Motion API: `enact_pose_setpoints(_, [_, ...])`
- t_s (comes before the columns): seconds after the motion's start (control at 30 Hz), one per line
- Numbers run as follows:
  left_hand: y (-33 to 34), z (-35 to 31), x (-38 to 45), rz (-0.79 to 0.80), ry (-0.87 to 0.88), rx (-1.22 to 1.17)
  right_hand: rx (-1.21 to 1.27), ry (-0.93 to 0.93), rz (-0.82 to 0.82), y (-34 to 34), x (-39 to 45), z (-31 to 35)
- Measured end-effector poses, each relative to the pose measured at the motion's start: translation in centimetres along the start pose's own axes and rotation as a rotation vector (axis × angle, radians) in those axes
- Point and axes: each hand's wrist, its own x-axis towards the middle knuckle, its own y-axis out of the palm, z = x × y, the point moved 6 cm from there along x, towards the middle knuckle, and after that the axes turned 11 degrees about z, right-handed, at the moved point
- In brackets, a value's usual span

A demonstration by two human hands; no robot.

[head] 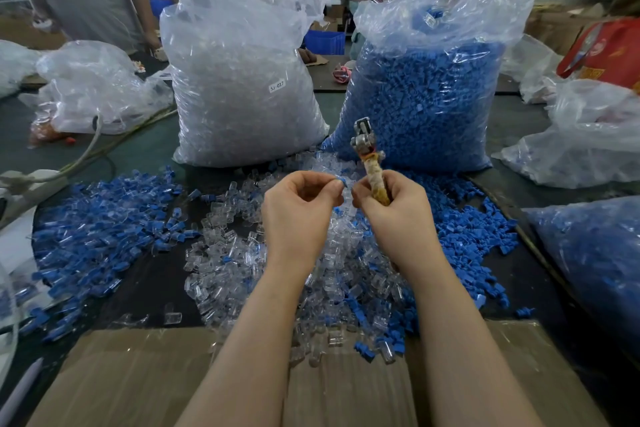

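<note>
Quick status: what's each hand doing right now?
Left hand: closed, pinching a small blue piece at its fingertips.
Right hand: closed, gripping a metal-headed tool by its wrapped handle, head pointing up.

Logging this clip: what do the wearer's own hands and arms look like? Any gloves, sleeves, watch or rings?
Both are bare. The left hand and right hand wear no gloves, and no ring shows on the fingers in view. The left forearm and right forearm carry no sleeve, watch or bracelet down to the picture's bottom edge.
</note>
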Motion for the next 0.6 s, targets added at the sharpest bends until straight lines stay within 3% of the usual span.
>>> enact_pose_setpoints(0.43, [0.42,-0.07,-0.11,0.008,0.046,0.076,-0.017,0.003,0.019,0.27,0.04,0.18])
enact_pose_setpoints(0.6, [0.07,0.22,0.05,0.011,0.014,-0.097,-0.009,0.047,0.128,0.31,-0.07,-0.21])
